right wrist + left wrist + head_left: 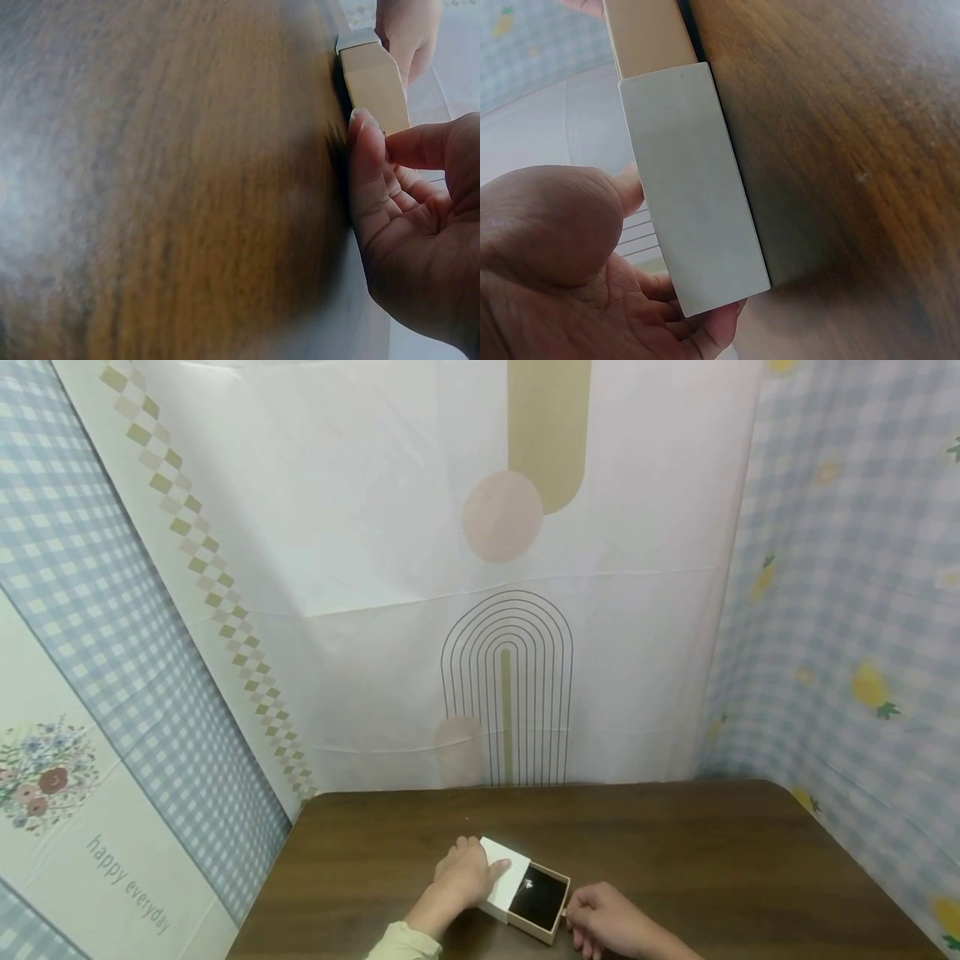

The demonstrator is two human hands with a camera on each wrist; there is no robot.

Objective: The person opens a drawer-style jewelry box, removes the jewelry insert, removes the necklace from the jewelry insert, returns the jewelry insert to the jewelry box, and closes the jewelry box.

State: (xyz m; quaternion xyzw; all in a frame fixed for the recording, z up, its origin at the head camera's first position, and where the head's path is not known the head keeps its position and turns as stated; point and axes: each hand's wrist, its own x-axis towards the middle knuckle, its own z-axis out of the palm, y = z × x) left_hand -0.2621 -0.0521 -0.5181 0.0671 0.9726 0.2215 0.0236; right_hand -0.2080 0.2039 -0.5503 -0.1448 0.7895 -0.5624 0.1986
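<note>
"What's at the centre of my feed?"

"A tan, black-lined cardboard tray (532, 931), partway out of a white rectangular cardboard sleeve (512, 887), with a tiny silvery piece (528, 884) inside. They're on the dark brown wood-grain table (690, 843)."

"And the hands?"

"The left hand (461, 872) is curled around the sleeve, thumb on top; the right hand (600, 914) pinches the tray's outer end, thumb and finger nearly together."

"How would I work it?"

"I'd steady the sleeve and slide straight and level, so nothing jams or tips."

"Count?"

"One tray, one sleeve, apparently one piece, two hands, one table."
</note>
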